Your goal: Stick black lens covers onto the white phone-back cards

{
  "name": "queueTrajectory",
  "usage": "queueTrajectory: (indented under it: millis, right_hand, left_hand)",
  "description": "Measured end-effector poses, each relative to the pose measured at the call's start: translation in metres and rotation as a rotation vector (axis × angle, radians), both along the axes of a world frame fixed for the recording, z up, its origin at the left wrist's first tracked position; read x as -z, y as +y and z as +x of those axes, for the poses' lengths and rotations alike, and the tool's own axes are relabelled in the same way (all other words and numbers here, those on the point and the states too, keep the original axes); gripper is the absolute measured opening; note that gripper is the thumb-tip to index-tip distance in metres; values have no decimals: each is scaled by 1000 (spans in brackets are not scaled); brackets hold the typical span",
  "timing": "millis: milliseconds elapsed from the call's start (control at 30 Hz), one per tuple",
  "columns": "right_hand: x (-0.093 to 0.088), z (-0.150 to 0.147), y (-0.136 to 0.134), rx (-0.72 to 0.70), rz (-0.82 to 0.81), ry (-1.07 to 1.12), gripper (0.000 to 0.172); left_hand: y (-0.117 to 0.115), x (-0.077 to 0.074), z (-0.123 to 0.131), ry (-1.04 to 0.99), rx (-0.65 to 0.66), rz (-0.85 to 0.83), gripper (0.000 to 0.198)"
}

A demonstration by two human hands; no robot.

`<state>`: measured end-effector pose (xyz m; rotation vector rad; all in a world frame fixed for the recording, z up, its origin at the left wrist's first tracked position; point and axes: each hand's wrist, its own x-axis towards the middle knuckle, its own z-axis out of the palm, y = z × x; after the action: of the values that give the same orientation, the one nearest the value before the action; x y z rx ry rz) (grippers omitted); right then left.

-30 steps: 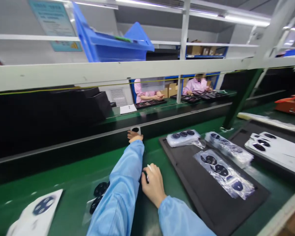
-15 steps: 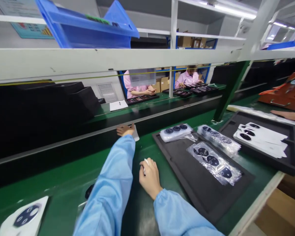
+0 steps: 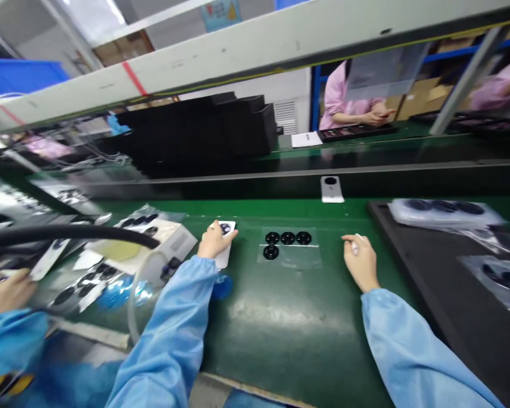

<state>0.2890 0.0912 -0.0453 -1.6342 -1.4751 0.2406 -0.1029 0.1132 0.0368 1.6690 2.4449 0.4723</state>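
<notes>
My left hand [image 3: 212,242] is closed at the edge of a white card [image 3: 223,258] with a dark round piece on it, lying on the green bench. My right hand [image 3: 361,263] hovers or rests at the right, fingers curled around a small white object [image 3: 355,247], mostly hidden, whose kind I cannot make out. Between the hands lies a clear plastic sheet [image 3: 297,258] with several black discs [image 3: 288,238] on it. Another white card [image 3: 332,191] with a black disc leans against the dark ledge beyond.
A black foam tray [image 3: 433,272] at right bears bagged dark discs [image 3: 442,207]. To the left are a white box [image 3: 176,241], a black hose [image 3: 76,233], blue film pieces [image 3: 123,292] and a co-worker's hand [image 3: 6,292]. A white beam [image 3: 238,51] crosses overhead; people in pink sit beyond.
The view has swung left. My left hand has left the card at the ledge and moved left to another white card. My right hand still holds the small white object.
</notes>
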Motion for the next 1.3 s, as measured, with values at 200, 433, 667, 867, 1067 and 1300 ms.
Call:
queueTrajectory:
  millis: [200,433,667,867,1067,1300]
  right_hand:
    - [-2,9,-4,30,-9,-36,28]
    - [-2,11,-6,36,-11,-50,29]
    - [-8,8,-7,41,-8,-36,29]
    - [-38,-11,-39,-261,3,-102,41]
    - [-37,-31,-83,-640,-111,-308,84]
    - [-34,-33,-87,-744,-144,-466,81]
  left_hand:
    - [-18,24,-13,35,-170,30,41]
    - [-12,19,-33,-97,-234,89,36]
    - [-32,-21,-13,-381,-126,243,34]
    - [-102,-4,97,-764,408,121,63]
    - [-146,42,150,-722,597,26,58]
    - [-120,30,134,-379,706,48,31]
